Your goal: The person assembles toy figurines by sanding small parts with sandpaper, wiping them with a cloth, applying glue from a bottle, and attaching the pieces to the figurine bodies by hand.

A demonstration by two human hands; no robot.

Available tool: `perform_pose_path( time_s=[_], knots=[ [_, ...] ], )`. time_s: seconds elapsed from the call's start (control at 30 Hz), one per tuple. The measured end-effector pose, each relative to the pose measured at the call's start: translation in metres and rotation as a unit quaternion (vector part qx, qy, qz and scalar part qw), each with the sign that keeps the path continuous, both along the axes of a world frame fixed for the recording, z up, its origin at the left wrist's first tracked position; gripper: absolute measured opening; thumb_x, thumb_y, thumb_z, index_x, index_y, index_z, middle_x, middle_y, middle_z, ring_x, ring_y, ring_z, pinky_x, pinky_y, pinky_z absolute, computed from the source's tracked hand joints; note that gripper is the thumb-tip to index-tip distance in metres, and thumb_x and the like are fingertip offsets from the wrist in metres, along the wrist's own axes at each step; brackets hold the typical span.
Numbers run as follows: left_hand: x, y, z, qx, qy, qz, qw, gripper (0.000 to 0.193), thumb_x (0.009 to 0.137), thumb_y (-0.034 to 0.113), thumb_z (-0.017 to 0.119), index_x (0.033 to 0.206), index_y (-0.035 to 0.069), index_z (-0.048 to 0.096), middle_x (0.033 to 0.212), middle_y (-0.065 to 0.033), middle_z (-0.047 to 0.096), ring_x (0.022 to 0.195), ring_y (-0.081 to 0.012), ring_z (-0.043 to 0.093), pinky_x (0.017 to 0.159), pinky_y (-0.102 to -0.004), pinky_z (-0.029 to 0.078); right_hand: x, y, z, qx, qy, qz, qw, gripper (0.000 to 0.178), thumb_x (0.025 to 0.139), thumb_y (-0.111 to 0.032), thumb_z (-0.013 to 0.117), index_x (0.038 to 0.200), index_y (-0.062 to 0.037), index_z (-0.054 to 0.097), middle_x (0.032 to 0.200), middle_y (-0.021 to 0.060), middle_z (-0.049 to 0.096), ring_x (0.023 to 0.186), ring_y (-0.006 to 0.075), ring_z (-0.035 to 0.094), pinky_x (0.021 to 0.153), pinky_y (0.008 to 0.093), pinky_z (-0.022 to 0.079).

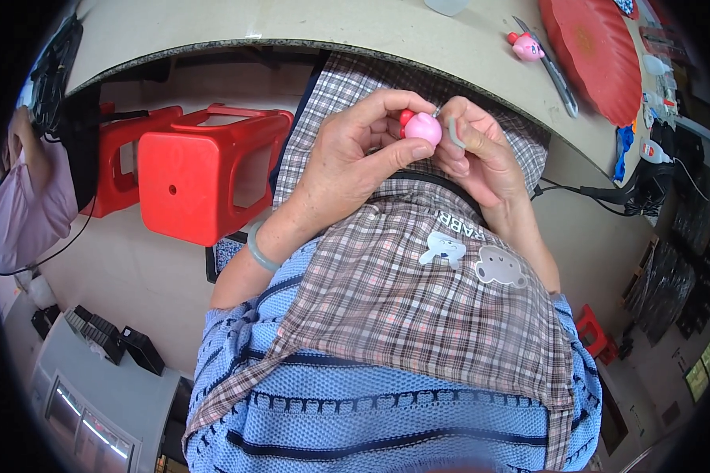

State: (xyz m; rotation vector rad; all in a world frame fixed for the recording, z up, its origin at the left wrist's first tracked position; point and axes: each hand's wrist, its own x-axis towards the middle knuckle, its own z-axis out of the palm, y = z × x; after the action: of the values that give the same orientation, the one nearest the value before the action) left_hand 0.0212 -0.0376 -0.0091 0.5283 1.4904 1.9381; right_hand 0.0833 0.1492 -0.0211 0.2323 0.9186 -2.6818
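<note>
I hold the small round pink plastic figure with red feet [420, 126] between both hands, above my lap and short of the surface [355, 27]. My left hand [355, 158] pinches it, thumb below; my right hand [473, 146] grips a thin grey piece [455, 132] at its right side.

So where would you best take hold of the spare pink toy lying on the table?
Pinch the pink toy across its round body, coming from above; it lies free on the table, and the grey tool beside it crowds its right flank.
</note>
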Motion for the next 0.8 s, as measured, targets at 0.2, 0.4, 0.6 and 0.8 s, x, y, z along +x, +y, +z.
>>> perform_pose_path(
  time_s=[0.2, 0.4, 0.6, 0.8],
  knots=[
    [0.002, 0.002, -0.004, 0.002, 0.013, 0.016, 1.000, 0.029, 0.090, 0.011, 0.067, 0.116, 0.002, 0.058, 0.103, -0.0053, 0.060, 0.092, -0.0098, 0.061, 0.077, -0.0228, 0.054, 0.004, 0.001, 0.011, 0.140, 0.009, -0.050, 0.989, 0.011, 0.092, -0.011, 0.063, 0.096, -0.0019, 0.059, 0.071, 0.0036, 0.060, 0.055, 0.0038, 0.050, 0.046, 0.0162, 0.038],
    [0.004, 0.003, -0.007, 0.002, 0.020, 0.009, 1.000, 0.028, 0.093, 0.013, 0.063, 0.118, 0.003, 0.054, 0.104, -0.0046, 0.059, 0.094, -0.0097, 0.058, 0.080, -0.0242, 0.051, 0.006, 0.005, 0.011, 0.136, 0.008, -0.081, 0.987, 0.010, 0.092, -0.010, 0.064, 0.097, -0.0019, 0.060, 0.071, 0.0034, 0.061, 0.056, 0.0030, 0.052, 0.046, 0.0152, 0.040],
    [0.006, 0.004, -0.006, -0.022, 0.016, -0.010, 1.000, 0.027, 0.095, 0.014, 0.059, 0.119, 0.004, 0.052, 0.100, -0.0035, 0.058, 0.089, -0.0091, 0.057, 0.076, -0.0234, 0.049, 0.005, -0.006, 0.021, 0.282, 0.002, -0.075, 0.956, 0.009, 0.091, -0.010, 0.066, 0.093, -0.0026, 0.061, 0.071, 0.0021, 0.063, 0.058, 0.0022, 0.056, 0.049, 0.0139, 0.043],
    [0.012, 0.006, -0.009, -0.029, 0.052, 0.008, 0.998, 0.026, 0.096, 0.014, 0.058, 0.119, 0.005, 0.051, 0.099, -0.0039, 0.057, 0.087, -0.0090, 0.057, 0.074, -0.0232, 0.049, 0.008, -0.016, 0.031, 0.403, 0.031, -0.093, 0.910, 0.008, 0.089, -0.006, 0.067, 0.089, -0.0025, 0.060, 0.071, 0.0015, 0.064, 0.060, 0.0024, 0.058, 0.052, 0.0146, 0.045]
  ],
)
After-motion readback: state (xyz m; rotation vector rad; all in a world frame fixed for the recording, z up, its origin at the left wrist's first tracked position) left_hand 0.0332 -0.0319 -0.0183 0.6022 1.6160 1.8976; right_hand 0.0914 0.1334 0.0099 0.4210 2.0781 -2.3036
